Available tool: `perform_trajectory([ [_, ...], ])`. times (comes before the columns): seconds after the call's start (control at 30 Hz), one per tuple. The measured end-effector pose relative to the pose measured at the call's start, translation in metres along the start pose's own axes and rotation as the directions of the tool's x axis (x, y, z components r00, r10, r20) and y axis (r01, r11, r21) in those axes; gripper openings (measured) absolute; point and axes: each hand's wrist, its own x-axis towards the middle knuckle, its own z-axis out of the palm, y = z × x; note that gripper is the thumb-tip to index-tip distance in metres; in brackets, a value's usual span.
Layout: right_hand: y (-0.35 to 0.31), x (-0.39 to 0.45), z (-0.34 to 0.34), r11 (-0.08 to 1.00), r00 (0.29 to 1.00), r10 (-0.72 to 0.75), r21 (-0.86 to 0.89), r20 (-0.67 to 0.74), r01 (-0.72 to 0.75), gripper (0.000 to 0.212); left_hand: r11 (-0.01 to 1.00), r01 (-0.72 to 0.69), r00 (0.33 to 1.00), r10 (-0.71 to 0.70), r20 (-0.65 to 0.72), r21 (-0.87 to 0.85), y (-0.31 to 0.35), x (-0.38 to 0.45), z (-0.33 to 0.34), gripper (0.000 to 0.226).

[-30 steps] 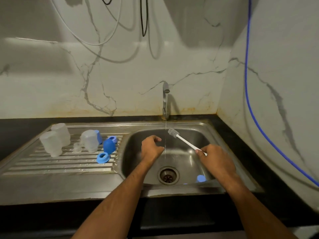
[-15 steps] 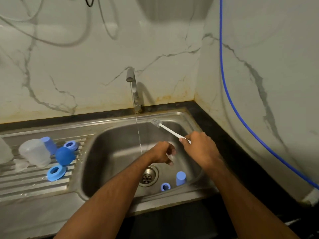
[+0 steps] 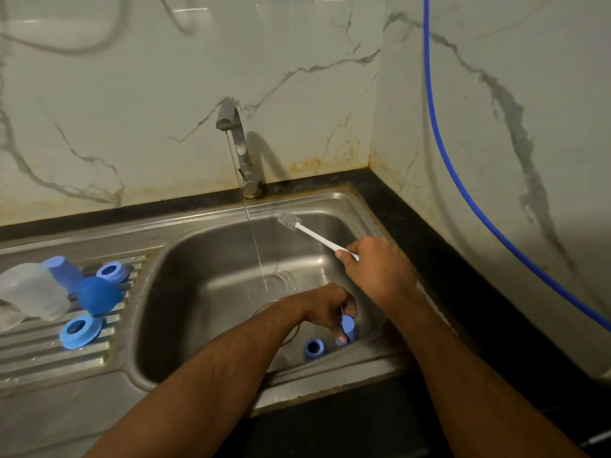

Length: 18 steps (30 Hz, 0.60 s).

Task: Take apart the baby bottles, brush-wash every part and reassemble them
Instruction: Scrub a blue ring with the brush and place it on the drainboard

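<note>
Stainless steel forms the sink (image 3: 205, 292), whose basin sits to the right of a ribbed draining board (image 3: 39, 352). A thin stream of water (image 3: 253, 246) runs from the tap (image 3: 236, 140) at the back rim and lands on the basin floor, where ripples spread. The left hand (image 3: 325, 309) reaches down to the near right part of the basin, fingers curled around an upright blue cap (image 3: 347, 327) that stands on the basin floor; the fingertips touch its side. Just beside this cap, to its left, a blue ring (image 3: 313, 348) lies on the basin floor with its opening facing up. The right hand (image 3: 377, 269) is above and behind the left hand, clear of it, and grips the white handle of a bottle brush (image 3: 314, 234). The brush points up and to the left, with its grey bristle head near the back wall of the basin, to the right of the water stream and not in it. On the draining board, a translucent bottle body (image 3: 29, 292) lies at the far left. Touching it is a blue cap on the board (image 3: 62, 271). Near these are a blue dome cover (image 3: 97, 294), a far blue ring (image 3: 112, 272) behind it and a near blue ring (image 3: 80, 331) in front of it. A blue hose (image 3: 463, 193) runs down the marble wall at the right.
</note>
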Motion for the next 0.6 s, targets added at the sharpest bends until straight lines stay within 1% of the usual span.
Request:
perform_trajectory([
  [0.17, 0.004, -0.002, 0.003, 1.0, 1.0, 0.004, 0.007, 0.009, -0.004, 0.037, 0.999, -0.019, 0.999, 0.021, -0.043, 0.039, 0.001, 0.001, 0.003, 0.049],
  [0.33, 0.011, -0.007, 0.007, 1.0, 1.0, 0.002, -0.02, 0.013, -0.002, 0.035, 1.0, -0.019, 0.992, 0.018, -0.126, -0.003, 0.003, -0.004, -0.006, 0.044],
  [0.5, -0.002, -0.01, 0.009, 0.998, 0.998, -0.049, -0.029, 0.039, 0.05, 0.033, 0.998, 0.039, 0.969, -0.05, -0.242, -0.052, -0.003, -0.025, -0.023, 0.043],
  [0.6, -0.021, -0.011, 0.004, 0.994, 0.995, -0.095, -0.057, 0.011, 0.096, 0.033, 0.991, 0.106, 0.948, -0.124, -0.295, -0.076, -0.014, -0.041, -0.031, 0.04],
])
